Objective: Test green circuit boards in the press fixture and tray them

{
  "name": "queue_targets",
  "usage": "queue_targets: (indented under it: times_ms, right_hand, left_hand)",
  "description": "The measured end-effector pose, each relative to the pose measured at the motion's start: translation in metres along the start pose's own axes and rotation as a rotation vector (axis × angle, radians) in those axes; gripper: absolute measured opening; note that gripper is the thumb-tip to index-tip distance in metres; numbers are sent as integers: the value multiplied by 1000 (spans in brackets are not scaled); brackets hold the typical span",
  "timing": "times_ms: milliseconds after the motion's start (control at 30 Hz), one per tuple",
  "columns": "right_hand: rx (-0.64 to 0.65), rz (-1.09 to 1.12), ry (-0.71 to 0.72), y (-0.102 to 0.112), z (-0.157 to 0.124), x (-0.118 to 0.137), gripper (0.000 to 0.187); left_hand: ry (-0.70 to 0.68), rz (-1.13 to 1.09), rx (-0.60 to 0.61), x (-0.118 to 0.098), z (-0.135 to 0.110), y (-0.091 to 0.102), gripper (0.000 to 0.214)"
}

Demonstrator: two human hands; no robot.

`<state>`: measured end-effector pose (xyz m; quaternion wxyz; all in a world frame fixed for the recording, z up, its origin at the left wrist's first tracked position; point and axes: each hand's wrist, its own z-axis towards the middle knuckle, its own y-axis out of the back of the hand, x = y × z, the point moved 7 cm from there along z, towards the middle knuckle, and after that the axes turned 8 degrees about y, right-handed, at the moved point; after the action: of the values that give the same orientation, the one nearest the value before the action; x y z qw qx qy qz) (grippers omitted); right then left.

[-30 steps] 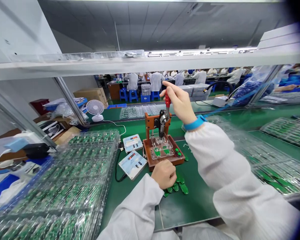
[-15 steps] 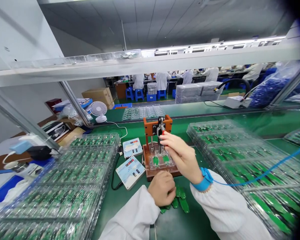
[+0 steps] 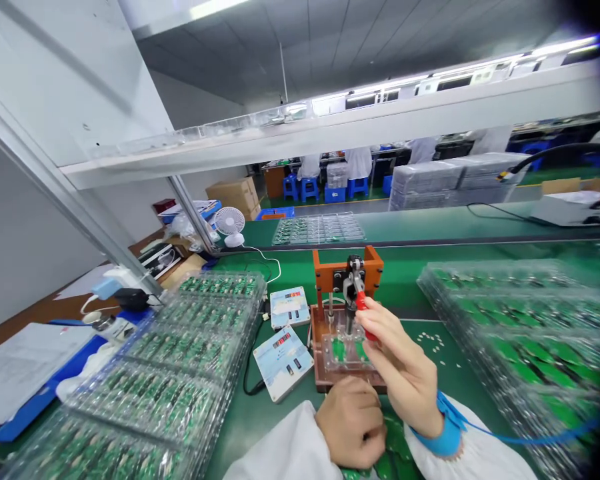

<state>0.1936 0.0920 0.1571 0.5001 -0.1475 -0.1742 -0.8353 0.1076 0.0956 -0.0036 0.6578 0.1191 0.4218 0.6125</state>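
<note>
The left hand (image 3: 351,430) lies curled over loose green boards (image 3: 396,443); what it holds, I cannot tell. The right hand (image 3: 403,370), in a blue wrist strap (image 3: 443,437), pinches the red lever (image 3: 363,313) of the orange press jig (image 3: 347,267), above green boards (image 3: 338,349) in a clear fixture (image 3: 343,353). Pressing a misseated board could crack it. Stray white parts (image 3: 435,343) on the worktop (image 3: 290,427) could slip under the fixture and tilt it. Stacked board trays (image 3: 510,333) crowd the right side, inviting a knock.

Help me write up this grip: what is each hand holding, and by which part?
The right hand pinches the red handle of the jig's lever. The left hand is curled; whether it holds anything cannot be told.
</note>
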Motion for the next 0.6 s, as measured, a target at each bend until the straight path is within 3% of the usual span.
queue_targets:
  times_ms: [200, 333, 467, 600]
  right_hand:
    - [37, 38, 52, 3, 4, 0, 64]
    - [38, 70, 48, 3, 6, 0, 64]
    - [69, 99, 39, 2, 6, 0, 64]
    - [58, 124, 47, 2, 8, 1, 66]
  left_hand:
    - [44, 63, 164, 11, -10, -20, 30]
    - [120, -47, 217, 13, -6, -17, 40]
    - [218, -346, 279, 1, 10, 16, 30]
    - [372, -477, 381, -6, 25, 77, 32]
